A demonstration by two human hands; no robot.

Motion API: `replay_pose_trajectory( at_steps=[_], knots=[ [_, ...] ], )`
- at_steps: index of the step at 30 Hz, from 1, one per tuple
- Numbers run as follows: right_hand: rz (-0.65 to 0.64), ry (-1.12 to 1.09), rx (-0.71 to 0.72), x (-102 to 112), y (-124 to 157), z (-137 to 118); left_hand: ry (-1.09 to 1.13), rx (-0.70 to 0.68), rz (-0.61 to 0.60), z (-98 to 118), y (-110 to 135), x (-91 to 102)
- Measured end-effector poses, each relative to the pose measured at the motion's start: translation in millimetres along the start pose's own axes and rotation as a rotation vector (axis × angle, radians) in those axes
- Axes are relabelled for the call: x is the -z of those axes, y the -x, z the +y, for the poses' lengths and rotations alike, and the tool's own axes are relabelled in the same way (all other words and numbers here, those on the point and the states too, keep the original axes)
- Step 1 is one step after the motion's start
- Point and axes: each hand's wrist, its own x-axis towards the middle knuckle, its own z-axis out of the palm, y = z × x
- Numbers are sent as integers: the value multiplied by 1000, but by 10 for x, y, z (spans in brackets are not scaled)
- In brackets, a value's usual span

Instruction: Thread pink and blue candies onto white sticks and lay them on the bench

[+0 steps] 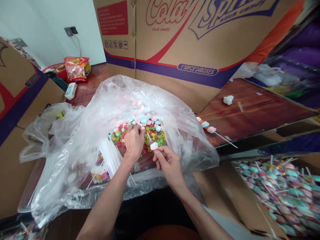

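My left hand reaches into the candy heap with its fingers pinched at a small pastel marshmallow, partly hidden by the fingertips. Lower and to the right, my right hand grips a candy stick between thumb and fingers. A pink, white and blue marshmallow is threaded on that stick, whose white tip points up toward the heap. Around both hands lie ring-shaped gummies in red, green and yellow, with pink and blue marshmallows behind them. A bundle of white sticks lies beside my left forearm.
Clear plastic sheeting surrounds the candy. Large cardboard boxes stand behind and at left. One filled marshmallow skewer rests at the right on the table. An open carton at lower right holds many wrapped candy sticks.
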Motion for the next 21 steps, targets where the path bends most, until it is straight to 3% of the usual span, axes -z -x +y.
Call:
replay_pose_trajectory(
  at_steps=[3, 7, 14, 21],
  knots=[
    [-12, 12, -5, -11, 6, 2, 60, -22, 22, -6, 64, -5],
    [-21, 11, 0, -6, -1, -16, 288, 4, -82, -123, 23, 99],
    [-30, 40, -19, -15, 13, -30, 109, -227, -149, -268, -310, 168],
    [-22, 51, -14, -17, 16, 11, 19, -289, -197, -232, -351, 119]
  ],
)
